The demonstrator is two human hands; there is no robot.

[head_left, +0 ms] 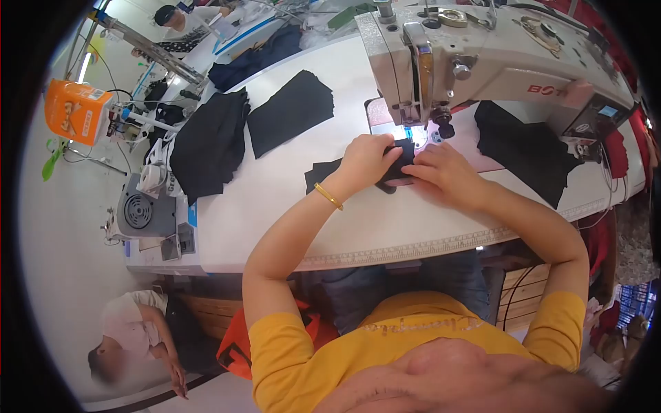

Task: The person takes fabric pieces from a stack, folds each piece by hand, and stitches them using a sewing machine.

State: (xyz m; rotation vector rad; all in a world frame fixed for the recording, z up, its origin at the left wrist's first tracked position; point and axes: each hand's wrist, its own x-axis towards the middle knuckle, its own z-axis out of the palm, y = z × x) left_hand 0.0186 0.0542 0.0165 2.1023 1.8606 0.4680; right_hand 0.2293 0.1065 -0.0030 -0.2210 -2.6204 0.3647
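Under the lit needle area of the sewing machine (427, 69) lies a black fabric piece (398, 162), its loose end reaching out to the left beneath my wrist. My left hand (368, 162) grips it from the left, thumb and fingers closed at its edge near the presser foot. From the right, my right hand (444, 173) has its bent fingers closed on the fabric's right edge. The fingertips of both hands are close to the needle, and exactly how the layers lie under them is hidden.
Stacked black fabric pieces (213, 144) and another black piece (292, 110) lie left on the white table (275, 220). More black fabric (523, 148) is at right under the machine arm. A ruler strip (413, 248) runs along the front edge. Other people sit at left.
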